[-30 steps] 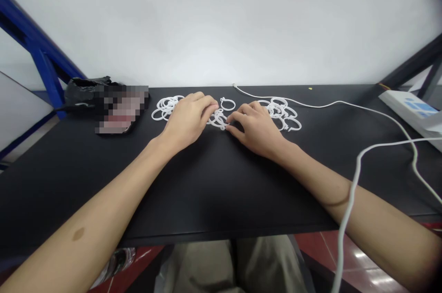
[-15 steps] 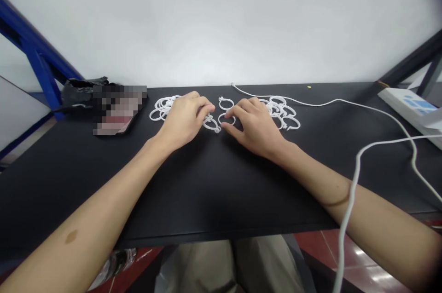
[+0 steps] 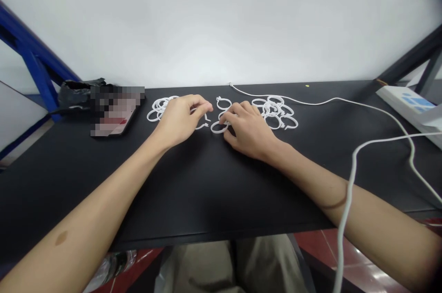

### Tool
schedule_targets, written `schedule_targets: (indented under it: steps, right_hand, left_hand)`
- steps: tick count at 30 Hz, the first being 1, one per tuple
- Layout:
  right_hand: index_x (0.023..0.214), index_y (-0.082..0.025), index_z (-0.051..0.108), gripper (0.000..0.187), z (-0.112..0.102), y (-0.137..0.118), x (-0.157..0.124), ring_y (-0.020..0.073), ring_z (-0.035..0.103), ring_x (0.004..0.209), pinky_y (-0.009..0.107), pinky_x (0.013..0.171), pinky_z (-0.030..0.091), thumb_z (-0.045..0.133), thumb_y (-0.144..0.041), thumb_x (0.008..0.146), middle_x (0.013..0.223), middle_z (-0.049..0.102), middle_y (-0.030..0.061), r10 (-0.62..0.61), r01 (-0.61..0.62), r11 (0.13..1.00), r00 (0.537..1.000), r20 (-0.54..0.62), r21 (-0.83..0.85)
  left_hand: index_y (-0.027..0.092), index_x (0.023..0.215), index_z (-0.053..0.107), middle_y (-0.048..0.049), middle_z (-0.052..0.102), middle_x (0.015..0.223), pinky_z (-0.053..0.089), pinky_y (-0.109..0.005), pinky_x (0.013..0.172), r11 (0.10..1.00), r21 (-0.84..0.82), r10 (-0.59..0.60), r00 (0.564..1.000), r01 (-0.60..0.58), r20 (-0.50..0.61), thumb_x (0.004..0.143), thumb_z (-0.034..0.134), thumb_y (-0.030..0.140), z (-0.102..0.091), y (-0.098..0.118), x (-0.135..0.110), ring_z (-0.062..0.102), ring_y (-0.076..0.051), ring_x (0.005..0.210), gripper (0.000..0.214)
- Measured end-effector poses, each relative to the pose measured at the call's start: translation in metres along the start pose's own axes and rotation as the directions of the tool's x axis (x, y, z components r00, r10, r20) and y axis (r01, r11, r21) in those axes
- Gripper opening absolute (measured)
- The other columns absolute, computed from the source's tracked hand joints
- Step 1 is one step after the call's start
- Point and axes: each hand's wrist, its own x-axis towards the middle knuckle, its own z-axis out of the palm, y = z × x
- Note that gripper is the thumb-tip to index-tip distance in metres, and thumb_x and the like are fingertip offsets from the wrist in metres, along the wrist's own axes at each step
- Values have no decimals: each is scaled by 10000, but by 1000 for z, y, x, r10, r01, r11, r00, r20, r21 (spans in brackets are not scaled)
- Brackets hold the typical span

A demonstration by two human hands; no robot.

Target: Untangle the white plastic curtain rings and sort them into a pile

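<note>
My right hand [image 3: 247, 127] rests low over the black table, thumb and index finger closed at the right edge of a white plastic ring [image 3: 217, 131]. Two more rings lie just behind it; the upper one [image 3: 224, 104] has a small clasp, and the other is partly covered by my fingers. My left hand [image 3: 184, 118] has its thumb and index finger pinched together; whatever is between them is hidden. From beneath it sticks out an opened white plastic ring [image 3: 201, 126] with free ends. One pile of rings [image 3: 159, 105] lies behind my left hand, another [image 3: 275, 109] beyond my right.
A pixelated phone-like object [image 3: 115, 116] and a crumpled black bag [image 3: 78, 93] are at the left. A white cable [image 3: 336, 99] runs along the back to the right, and a thicker one crosses my right forearm. A white box [image 3: 410, 109] stands far right.
A ring that lay between my hands is now at my right fingertips, which have shifted slightly towards me. An opened ring now shows under my left hand.
</note>
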Motion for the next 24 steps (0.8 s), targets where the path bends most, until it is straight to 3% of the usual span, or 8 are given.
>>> schedule_targets:
  steps: [4,7,10,13,17,20,24]
  right_hand:
    - [1166,-150,585,390,-6,-8,-3,289,510,1061,434,958,414,601,-194,779,1171,613,138,-39,56,981,995,-95,187]
    - [1165,-167,560,294,-5,-11,-3,248,577,1041,394,915,459,572,-246,882,1117,656,105,-13,91,924,978,-207,371]
    - [1084,-194,588,162,-2,-9,-2,185,639,939,333,841,492,556,-271,945,1019,696,51,54,86,860,965,-257,502]
    - [1040,-196,605,123,-1,-6,-2,146,647,843,299,783,499,564,-271,951,969,707,28,119,60,829,952,-281,556]
    - [1007,-195,603,106,0,-2,1,134,633,810,296,754,499,553,-269,949,957,699,28,202,13,813,931,-304,582]
    - [988,-191,604,106,0,2,3,134,623,794,304,746,494,550,-270,942,942,698,33,255,-36,809,921,-295,587]
    - [932,-203,601,94,0,6,4,142,618,774,319,734,485,564,-289,930,893,696,27,294,-90,809,918,-266,581]
  left_hand:
    - [190,819,702,20,572,616,370,-260,548,956,-272,-114,994,109,0,904,567,314,3,2,-1,461,-111,546,202]
    - [180,827,679,32,481,573,360,-246,534,844,-522,-114,992,121,45,902,592,353,8,0,-1,429,-99,523,208]
    - [180,858,660,28,494,601,391,-242,561,758,-636,-91,989,147,120,917,591,372,13,0,-1,460,-100,547,212]
    - [182,886,668,-5,605,728,436,-249,634,845,-521,-61,990,118,126,952,541,356,15,2,-3,539,-116,650,226]
    - [205,1099,675,-44,682,1069,475,-292,798,976,-188,113,993,-106,28,976,501,456,16,3,-5,610,-166,907,329]
    - [209,1245,616,-58,661,1174,474,-351,913,976,5,219,974,-219,57,951,544,495,16,0,-6,598,-211,1042,416]
    - [201,1352,537,-74,655,1207,450,-401,985,938,167,294,953,-303,80,949,575,422,18,-3,-9,572,-244,1126,461]
